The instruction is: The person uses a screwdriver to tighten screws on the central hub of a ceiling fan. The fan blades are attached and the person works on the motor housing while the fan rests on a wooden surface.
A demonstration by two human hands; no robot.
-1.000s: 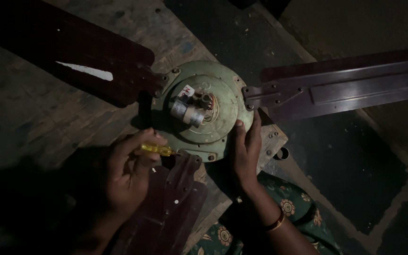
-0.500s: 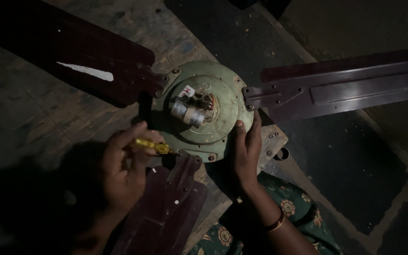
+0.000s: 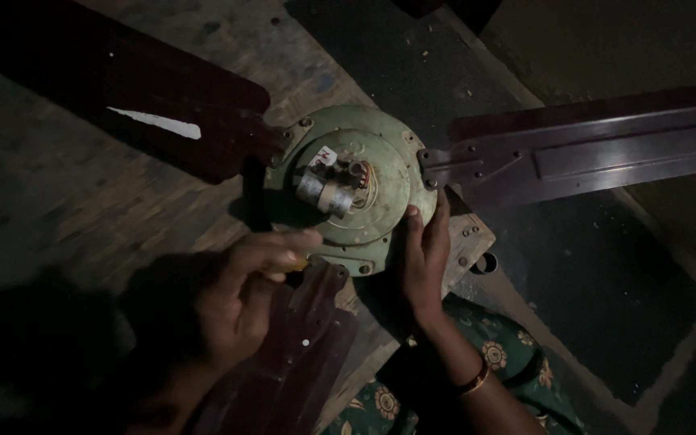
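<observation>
Scene dim; light falls mainly at centre, corners lost in shadow. Worn wooden board (image 3: 82, 193) at left and centre, grain running diagonally, surface scuffed and stained. Dark mat or sheet (image 3: 590, 282) at right, speckled with pale debris. Bare, dusty floor (image 3: 606, 40) visible top right. Pale edge line (image 3: 686, 322) crosses lower right corner. No walls, windows or furniture discernible.

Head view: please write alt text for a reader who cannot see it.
Two hands work on a green ceiling-fan motor lying on a wooden board: the left hand pinches a small yellow tool at its rim, the right hand rests against its edge. Dark red blades spread outward.
</observation>
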